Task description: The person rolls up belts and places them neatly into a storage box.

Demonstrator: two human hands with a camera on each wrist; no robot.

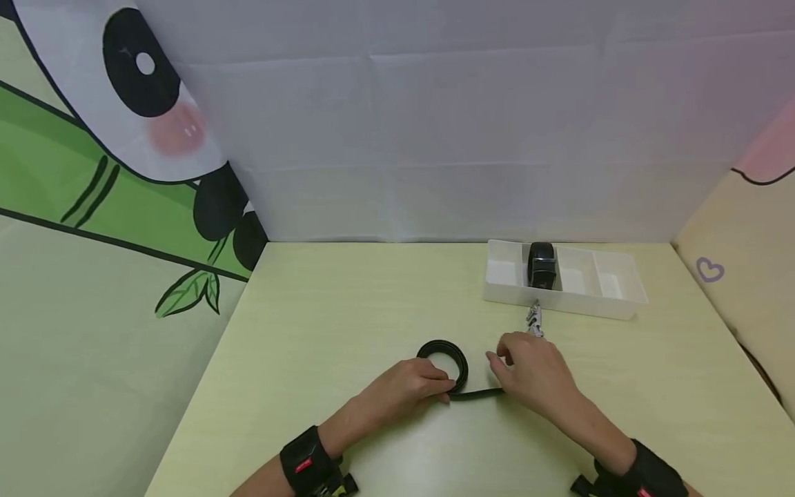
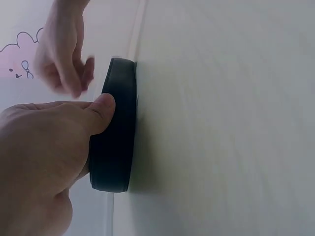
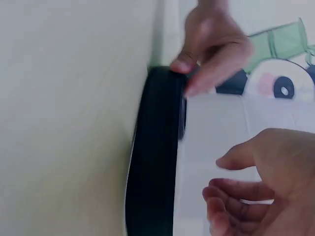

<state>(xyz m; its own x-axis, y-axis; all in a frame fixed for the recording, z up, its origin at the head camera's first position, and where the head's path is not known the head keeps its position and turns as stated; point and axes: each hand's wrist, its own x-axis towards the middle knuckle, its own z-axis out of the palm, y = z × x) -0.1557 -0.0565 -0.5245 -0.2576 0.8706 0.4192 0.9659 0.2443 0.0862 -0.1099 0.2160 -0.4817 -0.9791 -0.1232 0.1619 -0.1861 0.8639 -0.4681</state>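
A black belt-like strap stands on its edge on the table, wound into a coil with a straight tail running right. My left hand pinches the coil at its near side; in the left wrist view the thumb lies on the strap's outer face. My right hand hovers by the tail's end, which it partly hides. In the right wrist view its loosely bent fingers and thumb hold nothing, apart from the strap. Just beyond that hand lies a small silver metal piece.
A white divided tray stands at the back right of the table, and one compartment holds a black rolled item with a metal frame. Behind the table rises a pale cloth; printed panels stand at both sides.
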